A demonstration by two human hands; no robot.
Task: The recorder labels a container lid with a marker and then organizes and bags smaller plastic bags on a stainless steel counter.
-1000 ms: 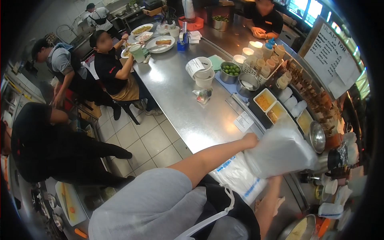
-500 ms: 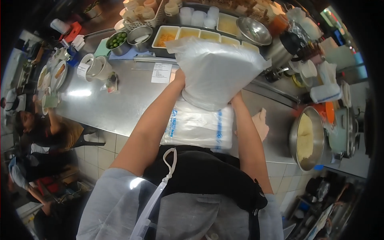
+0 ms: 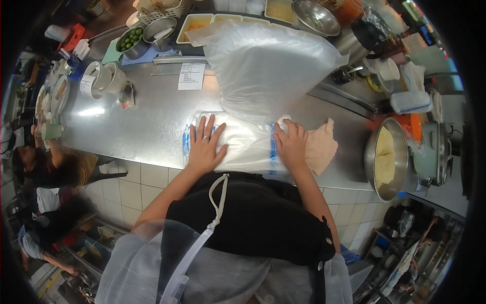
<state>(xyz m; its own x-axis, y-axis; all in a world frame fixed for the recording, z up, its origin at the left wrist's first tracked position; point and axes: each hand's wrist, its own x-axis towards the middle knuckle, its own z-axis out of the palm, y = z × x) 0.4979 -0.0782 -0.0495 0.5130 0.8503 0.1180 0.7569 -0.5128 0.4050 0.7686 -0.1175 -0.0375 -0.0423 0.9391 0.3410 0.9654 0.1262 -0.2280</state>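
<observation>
A flat pack of white plastic bags (image 3: 246, 144) with blue print lies at the counter's front edge, close to my body. My left hand (image 3: 203, 149) rests flat on its left part, fingers spread, a ring on one finger. On the right end of the pack lies my right hand (image 3: 292, 144), its fingers stretched out beside a bunched white bit of plastic. Beyond the pack, a large translucent plastic bag (image 3: 273, 66) fans out over the counter and hides part of the food tubs; neither hand touches its upper part. Next to my right hand is a pale pink cloth (image 3: 322, 147).
On the right stands a steel bowl (image 3: 403, 175) with yellow mash. A paper slip (image 3: 192, 77), white tubs (image 3: 112, 83) and a bowl of green limes (image 3: 132, 50) are farther left. A steel bowl (image 3: 324, 23) sits at the back. Another person (image 3: 66, 159) is at the far left.
Both hands have come back from the translucent bag and now lie on the pack. The translucent bag has spread wider, and the pack's left end has shifted left.
</observation>
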